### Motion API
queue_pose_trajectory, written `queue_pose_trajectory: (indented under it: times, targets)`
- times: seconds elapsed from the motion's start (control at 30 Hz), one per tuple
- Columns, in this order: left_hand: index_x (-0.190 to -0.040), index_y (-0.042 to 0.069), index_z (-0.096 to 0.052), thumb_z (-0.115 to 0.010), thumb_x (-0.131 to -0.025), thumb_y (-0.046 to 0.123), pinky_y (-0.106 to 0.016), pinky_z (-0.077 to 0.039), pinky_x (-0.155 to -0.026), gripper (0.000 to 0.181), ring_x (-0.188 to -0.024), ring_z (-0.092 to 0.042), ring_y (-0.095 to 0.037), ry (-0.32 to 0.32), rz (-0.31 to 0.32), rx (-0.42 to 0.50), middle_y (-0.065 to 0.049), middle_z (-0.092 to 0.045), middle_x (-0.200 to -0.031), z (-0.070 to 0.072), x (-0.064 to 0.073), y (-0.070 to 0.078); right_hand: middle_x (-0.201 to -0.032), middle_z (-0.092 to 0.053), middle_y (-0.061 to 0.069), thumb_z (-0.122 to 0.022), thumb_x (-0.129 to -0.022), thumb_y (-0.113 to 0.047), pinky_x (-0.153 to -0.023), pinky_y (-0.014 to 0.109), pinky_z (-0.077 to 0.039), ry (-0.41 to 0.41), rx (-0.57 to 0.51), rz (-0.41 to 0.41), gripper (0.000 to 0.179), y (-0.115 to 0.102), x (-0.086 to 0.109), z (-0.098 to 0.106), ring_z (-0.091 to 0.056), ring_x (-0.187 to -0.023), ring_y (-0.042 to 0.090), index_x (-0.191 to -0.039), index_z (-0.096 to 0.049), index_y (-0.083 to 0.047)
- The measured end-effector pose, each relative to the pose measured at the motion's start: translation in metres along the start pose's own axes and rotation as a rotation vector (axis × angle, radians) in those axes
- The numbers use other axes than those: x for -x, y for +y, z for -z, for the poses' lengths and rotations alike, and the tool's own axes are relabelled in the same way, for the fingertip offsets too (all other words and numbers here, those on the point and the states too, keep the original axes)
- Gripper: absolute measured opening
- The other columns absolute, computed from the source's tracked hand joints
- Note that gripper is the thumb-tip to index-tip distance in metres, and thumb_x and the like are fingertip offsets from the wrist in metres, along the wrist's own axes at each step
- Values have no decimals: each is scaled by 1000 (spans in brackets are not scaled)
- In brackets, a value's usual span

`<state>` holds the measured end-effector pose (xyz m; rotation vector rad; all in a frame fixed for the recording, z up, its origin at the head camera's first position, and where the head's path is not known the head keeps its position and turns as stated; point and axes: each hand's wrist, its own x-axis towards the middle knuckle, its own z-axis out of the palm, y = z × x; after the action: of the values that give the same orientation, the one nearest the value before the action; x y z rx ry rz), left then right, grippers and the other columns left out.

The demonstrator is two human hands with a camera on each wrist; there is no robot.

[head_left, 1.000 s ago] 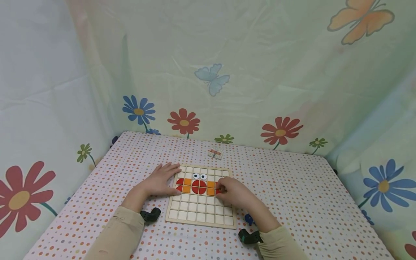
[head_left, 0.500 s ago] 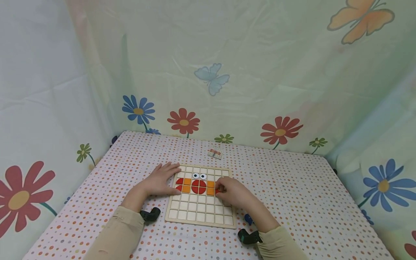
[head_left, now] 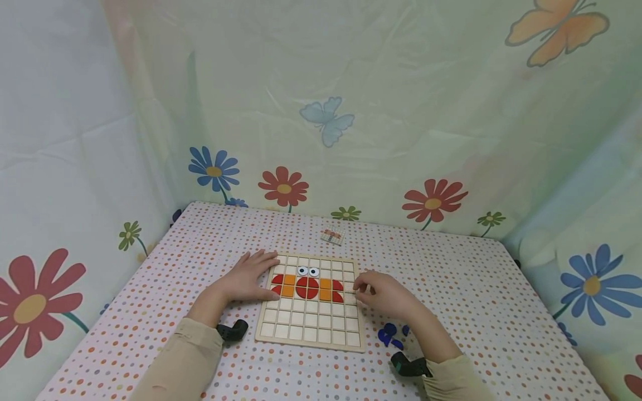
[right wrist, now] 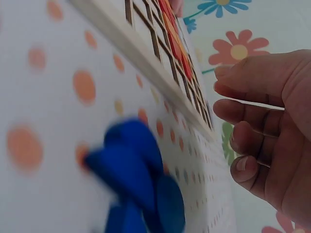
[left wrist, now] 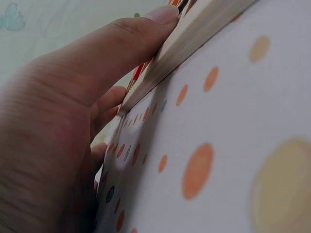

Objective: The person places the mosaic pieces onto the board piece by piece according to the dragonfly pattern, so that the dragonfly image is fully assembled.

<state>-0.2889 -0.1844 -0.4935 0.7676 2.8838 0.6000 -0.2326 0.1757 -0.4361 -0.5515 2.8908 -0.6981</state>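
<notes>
A wooden grid board (head_left: 303, 320) lies on the table. Across its upper part run red rounded pieces (head_left: 337, 291) and orange tiles (head_left: 325, 289), beneath two eye tiles (head_left: 308, 272). My left hand (head_left: 246, 278) rests at the board's left side with fingers spread. In the left wrist view its thumb (left wrist: 141, 29) lies straight over the board's edge. Just off the right edge is my right hand (head_left: 383, 292), its fingers loosely bent. The right wrist view shows nothing between thumb and fingertips (right wrist: 228, 109) there.
Several blue pieces (head_left: 387, 334) lie in a loose pile right of the board, below my right hand. A small patterned card (head_left: 332, 236) lies farther back on the dotted tablecloth (head_left: 431, 267). Printed curtains (head_left: 371, 167) rise behind the table.
My right hand has let go of the red piece at the row's right end and moved right, off the board. Red pieces and the blue pile now show. My left hand has stayed put.
</notes>
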Motion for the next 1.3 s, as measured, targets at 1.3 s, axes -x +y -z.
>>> queue_pose_trajectory:
  times: [1.3]
  targets:
    - [-152, 22, -40, -69, -75, 72, -57, -5, -126, 96, -154, -13, -30, -2, 11, 7, 3, -25, -164, 1, 2, 3, -105, -61, -11, -72, -90, -29, -74, 22, -48, -223, -97, 164, 14, 76, 45, 16, -55, -88, 6, -104, -67, -30]
